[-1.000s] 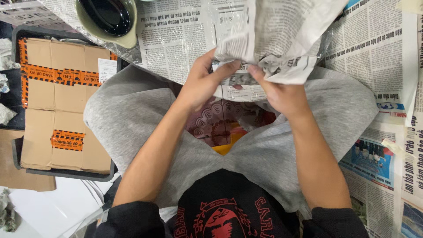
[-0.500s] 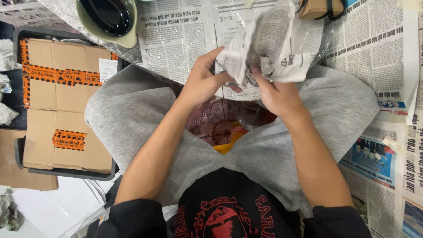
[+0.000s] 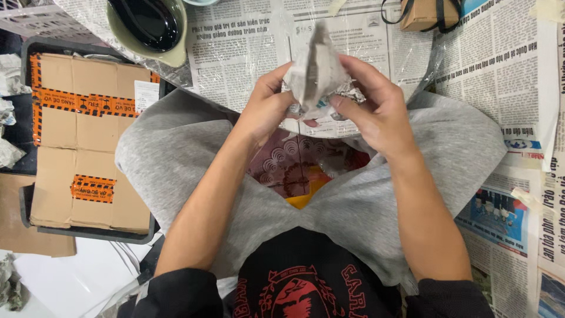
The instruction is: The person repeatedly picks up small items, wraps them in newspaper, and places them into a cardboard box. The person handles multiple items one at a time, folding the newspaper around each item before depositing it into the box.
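A crumpled wad of newspaper point(image 3: 318, 73) is pressed between both my hands above my lap. My left hand point(image 3: 268, 109) grips its left side with the thumb and fingers curled around it. My right hand point(image 3: 376, 106) closes on its right side from above. The wad is bunched into a rough peaked lump that points away from me. Below my hands are my knees in grey trousers point(image 3: 176, 159), and a patterned red and yellow cloth point(image 3: 297, 171) lies between them.
Newspaper sheets point(image 3: 247, 47) cover the floor ahead and to the right. A bowl of dark liquid point(image 3: 147, 26) sits at the upper left. A flattened cardboard box with orange tape point(image 3: 82, 129) lies in a black tray on the left. A small brown box point(image 3: 426, 12) is at the top.
The loose, wide newspaper sheet has been squeezed into a compact wad. Both hands have closed in around it and moved slightly up and away from me.
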